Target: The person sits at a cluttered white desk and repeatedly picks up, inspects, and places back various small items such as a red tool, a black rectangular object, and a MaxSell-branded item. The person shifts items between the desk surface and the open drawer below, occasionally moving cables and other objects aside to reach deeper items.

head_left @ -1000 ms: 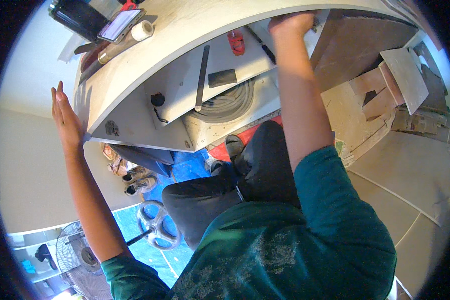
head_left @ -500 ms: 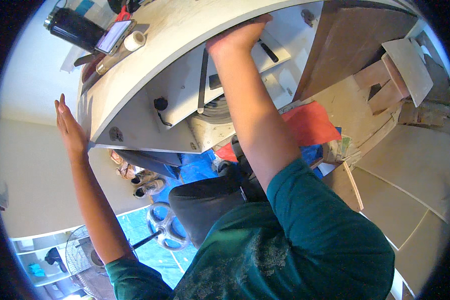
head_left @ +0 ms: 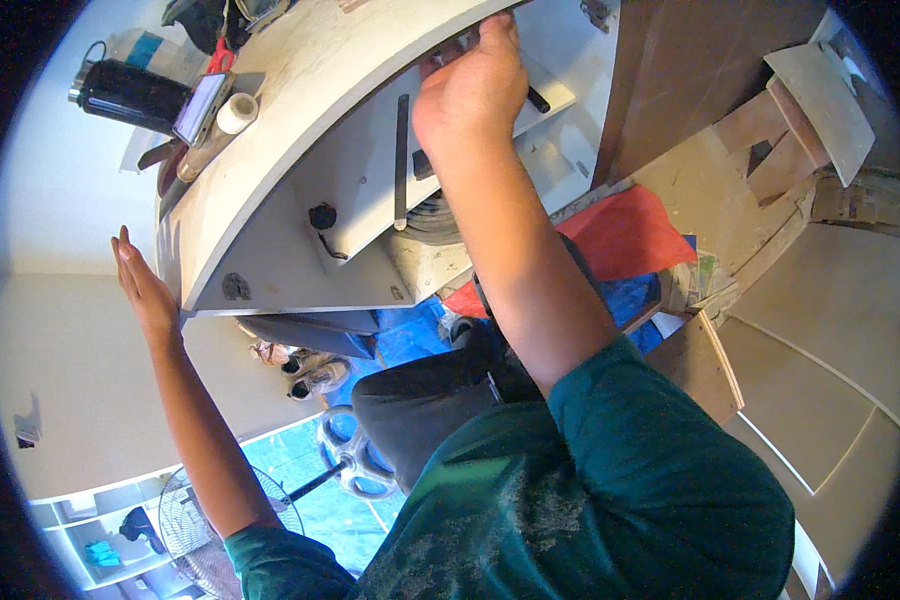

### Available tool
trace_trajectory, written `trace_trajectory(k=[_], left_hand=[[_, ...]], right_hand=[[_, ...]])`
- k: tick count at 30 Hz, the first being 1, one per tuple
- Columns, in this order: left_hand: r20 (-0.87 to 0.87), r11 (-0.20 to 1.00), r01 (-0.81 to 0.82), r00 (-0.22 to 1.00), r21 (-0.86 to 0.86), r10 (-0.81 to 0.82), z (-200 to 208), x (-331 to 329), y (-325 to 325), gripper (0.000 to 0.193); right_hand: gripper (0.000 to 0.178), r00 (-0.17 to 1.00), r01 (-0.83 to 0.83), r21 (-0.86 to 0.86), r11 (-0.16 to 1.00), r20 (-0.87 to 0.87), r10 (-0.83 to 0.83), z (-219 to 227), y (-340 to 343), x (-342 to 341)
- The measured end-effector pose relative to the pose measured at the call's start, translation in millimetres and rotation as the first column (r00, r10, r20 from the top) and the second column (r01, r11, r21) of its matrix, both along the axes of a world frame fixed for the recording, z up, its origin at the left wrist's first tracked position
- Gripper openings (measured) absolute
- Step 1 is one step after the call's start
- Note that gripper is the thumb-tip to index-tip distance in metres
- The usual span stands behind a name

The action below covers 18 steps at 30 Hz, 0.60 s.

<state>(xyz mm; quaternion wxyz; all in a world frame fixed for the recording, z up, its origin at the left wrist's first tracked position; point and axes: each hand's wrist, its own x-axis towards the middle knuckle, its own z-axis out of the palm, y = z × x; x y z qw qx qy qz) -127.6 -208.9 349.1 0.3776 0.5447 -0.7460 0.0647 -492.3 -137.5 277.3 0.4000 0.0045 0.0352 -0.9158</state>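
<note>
My right hand (head_left: 475, 95) is raised inside the open front of a pale cabinet (head_left: 280, 130), just below the edge of its top. The fingers look curled, and a dark reddish shape beside them lies in shadow; what they hold, if anything, is hidden. At the cabinet's left end, my left hand (head_left: 150, 295) lies against the side edge with its fingers stretched out. Behind my right wrist, a dark flat bar (head_left: 402, 165) leans at the shelf, and a coiled grey hose or cable (head_left: 432, 220) sits below. A small black object with a cord (head_left: 322, 216) is further left.
On the cabinet top stand a black bottle (head_left: 130, 95), a phone (head_left: 202, 108), a white tape roll (head_left: 237, 113) and red-handled scissors (head_left: 220, 58). A fan (head_left: 195, 520), shoes (head_left: 318, 378), a red sheet (head_left: 625, 232) and a wooden stool (head_left: 795, 125) are around me.
My right hand has come partly out from under the top edge, its fingers now more curled. My left hand stays flat at the cabinet's side. The view has shifted slightly.
</note>
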Motion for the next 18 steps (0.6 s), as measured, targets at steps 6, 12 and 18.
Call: trace_trajectory(k=[6,12,18], left_hand=[[0.021,1.000,-0.027,0.999,-0.001,0.027,0.9,3.5,-2.5,0.069],[0.031,0.999,-0.047,0.998,0.005,0.046,3.3,-5.4,4.5,0.066],[0.044,0.999,-0.006,0.999,-0.032,0.008,1.5,3.1,-0.8,0.067]], right_hand=[[0.043,0.987,0.134,0.128,0.983,-0.103,-0.121,-14.3,-15.9,-18.0],[0.051,0.935,0.268,0.040,0.963,-0.253,-0.250,-1.2,-10.1,-5.4],[0.077,0.870,0.181,0.048,0.982,-0.473,-0.138,-19.8,-10.0,23.0]])
